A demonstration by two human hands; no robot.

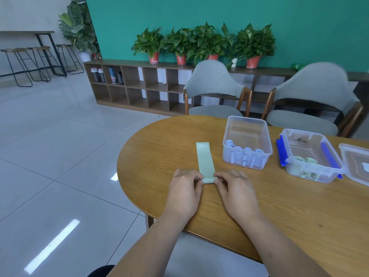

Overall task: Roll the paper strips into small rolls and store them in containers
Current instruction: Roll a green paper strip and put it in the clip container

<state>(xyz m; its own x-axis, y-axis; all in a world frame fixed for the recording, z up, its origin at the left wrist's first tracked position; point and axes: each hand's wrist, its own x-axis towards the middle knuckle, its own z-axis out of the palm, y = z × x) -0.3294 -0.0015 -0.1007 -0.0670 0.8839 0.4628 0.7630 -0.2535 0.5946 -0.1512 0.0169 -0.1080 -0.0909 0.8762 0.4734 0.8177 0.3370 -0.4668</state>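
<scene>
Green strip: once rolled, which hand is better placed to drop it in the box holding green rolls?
Probably the right hand: the blue-clipped box sits on its side; the left hand would have to reach across the green strip.

The room was bright and evenly lit from overhead, with white streaks of glare on the glossy floor (52, 246) at near left. The left hand (184, 188), right hand (233, 188) and paper strip (205, 160) were sharp, casting faint shadows. The far right chair (317, 86) looked smeared, and the view's edges bowed
</scene>
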